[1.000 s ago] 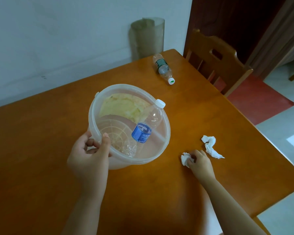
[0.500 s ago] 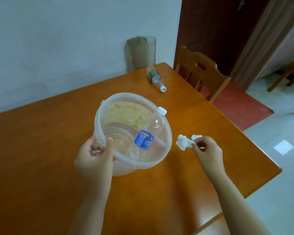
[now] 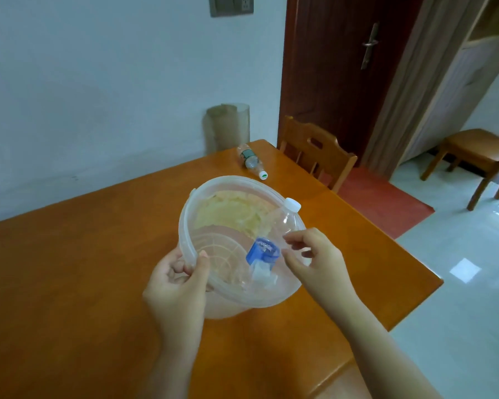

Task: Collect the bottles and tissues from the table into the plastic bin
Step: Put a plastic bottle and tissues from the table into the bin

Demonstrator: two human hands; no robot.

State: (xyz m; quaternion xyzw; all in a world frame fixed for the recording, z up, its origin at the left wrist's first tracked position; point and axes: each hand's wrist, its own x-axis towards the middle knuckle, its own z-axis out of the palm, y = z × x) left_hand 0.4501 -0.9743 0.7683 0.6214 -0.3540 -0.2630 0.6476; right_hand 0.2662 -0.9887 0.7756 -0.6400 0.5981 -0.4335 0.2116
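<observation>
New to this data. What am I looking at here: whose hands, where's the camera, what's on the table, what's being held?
There is no robot here. A person wears one wide-angle camera on the head, so you look forward and down at their own two bare hands.

The left hand grips the near rim of a clear plastic bin that sits on an orange wooden table. The right hand is over the bin's right side with its fingers spread and nothing in them.

Inside the bin lie a clear bottle with a blue label, a white tissue and some pale yellowish material I cannot identify.

A second bottle, green-labelled, lies on its side at the table's far edge. Behind it are a wooden chair and a dark door.
</observation>
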